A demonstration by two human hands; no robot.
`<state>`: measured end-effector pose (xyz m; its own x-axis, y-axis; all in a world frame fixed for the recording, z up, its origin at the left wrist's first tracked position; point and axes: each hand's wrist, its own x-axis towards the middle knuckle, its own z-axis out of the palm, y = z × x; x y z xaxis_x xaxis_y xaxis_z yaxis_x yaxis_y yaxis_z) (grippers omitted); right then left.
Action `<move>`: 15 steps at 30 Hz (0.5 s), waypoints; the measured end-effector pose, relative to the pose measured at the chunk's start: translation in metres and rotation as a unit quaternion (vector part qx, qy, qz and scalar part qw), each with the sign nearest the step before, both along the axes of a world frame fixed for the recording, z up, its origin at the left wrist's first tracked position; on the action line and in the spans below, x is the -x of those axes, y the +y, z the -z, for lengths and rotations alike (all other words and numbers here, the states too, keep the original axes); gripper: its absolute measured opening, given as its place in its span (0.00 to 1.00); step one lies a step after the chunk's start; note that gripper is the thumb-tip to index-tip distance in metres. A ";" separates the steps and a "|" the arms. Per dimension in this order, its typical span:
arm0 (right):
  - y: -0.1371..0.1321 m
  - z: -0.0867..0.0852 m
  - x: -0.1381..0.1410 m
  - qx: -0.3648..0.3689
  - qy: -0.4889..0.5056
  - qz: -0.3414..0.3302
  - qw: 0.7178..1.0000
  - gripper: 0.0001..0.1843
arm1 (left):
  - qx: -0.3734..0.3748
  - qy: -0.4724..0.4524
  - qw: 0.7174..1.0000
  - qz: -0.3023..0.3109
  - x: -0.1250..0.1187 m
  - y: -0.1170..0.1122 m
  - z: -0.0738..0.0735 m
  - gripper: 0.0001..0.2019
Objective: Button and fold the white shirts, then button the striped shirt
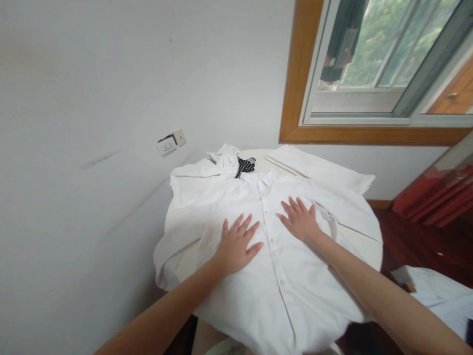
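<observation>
A white button-up shirt (273,266) lies front side up across a round pale table (364,246), its collar toward the wall and its lower hem hanging over the near edge. The button line runs down the middle. My left hand (238,246) rests flat on the shirt's left front, fingers spread. On the other side of the buttons, higher on the chest, my right hand (300,220) also lies flat with its fingers apart. Both sleeves stretch out to the sides, the left one drooping past the table edge.
Behind the collar are a crumpled white garment (199,175), a black-and-white striped cloth (246,166) and a folded white cloth (321,167). A wall socket (167,146) sits at the left, a wood-framed window (291,98) at the right. More white cloth (439,291) lies low at the right.
</observation>
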<state>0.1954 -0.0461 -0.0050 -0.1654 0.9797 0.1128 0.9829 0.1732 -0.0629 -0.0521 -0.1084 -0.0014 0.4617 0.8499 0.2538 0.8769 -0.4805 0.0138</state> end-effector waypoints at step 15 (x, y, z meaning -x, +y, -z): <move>0.044 -0.042 0.023 -0.034 -0.022 -0.017 0.999 0.23 | -0.014 0.007 1.000 -0.001 -0.024 0.090 -0.027 0.21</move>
<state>0.1728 -0.0017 0.0372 -0.2057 0.9636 0.1708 0.9777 0.2099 -0.0067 -0.0282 -0.0182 0.0253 0.4644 0.8429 0.2716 0.8774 -0.4796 -0.0116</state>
